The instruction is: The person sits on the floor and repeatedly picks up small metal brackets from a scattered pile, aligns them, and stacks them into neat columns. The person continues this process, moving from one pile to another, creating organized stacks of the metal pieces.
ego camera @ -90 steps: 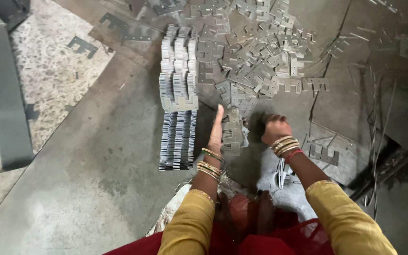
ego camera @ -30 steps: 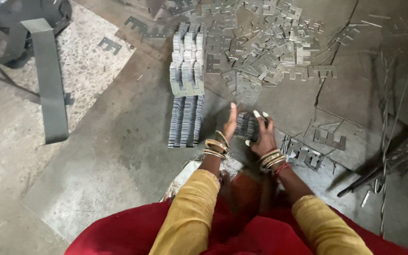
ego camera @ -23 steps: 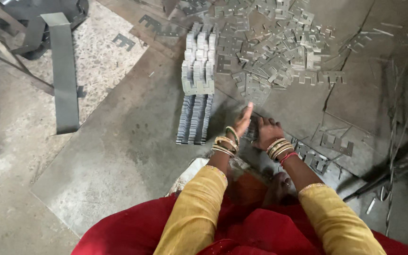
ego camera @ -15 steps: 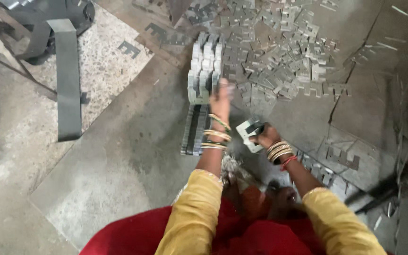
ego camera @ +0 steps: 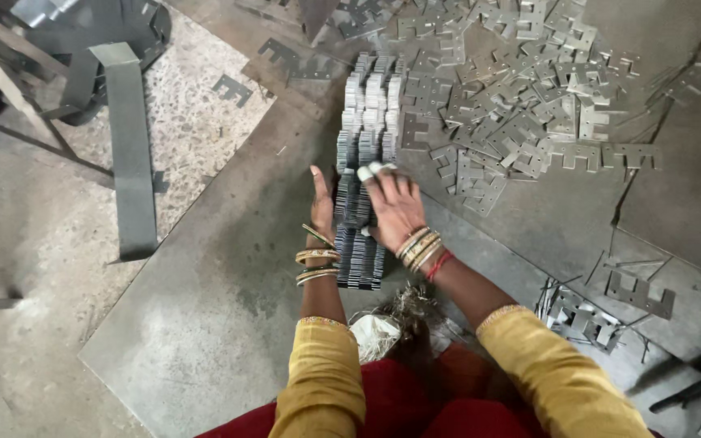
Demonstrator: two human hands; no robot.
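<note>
Large grey steel floor sheet (ego camera: 229,324), frame centre. Loose heap of stamped grey metal plates (ego camera: 521,97), upper right, unsorted. Long on-edge row of stacked plates (ego camera: 364,154), centre, well built. Right hand (ego camera: 395,207) flat on row, fingers together; left hand (ego camera: 320,203) braces its side, fingers straight.

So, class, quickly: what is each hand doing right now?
Left hand: open, flat against the left side of the row of stacked metal plates.
Right hand: open, palm down on top of the row.
</note>
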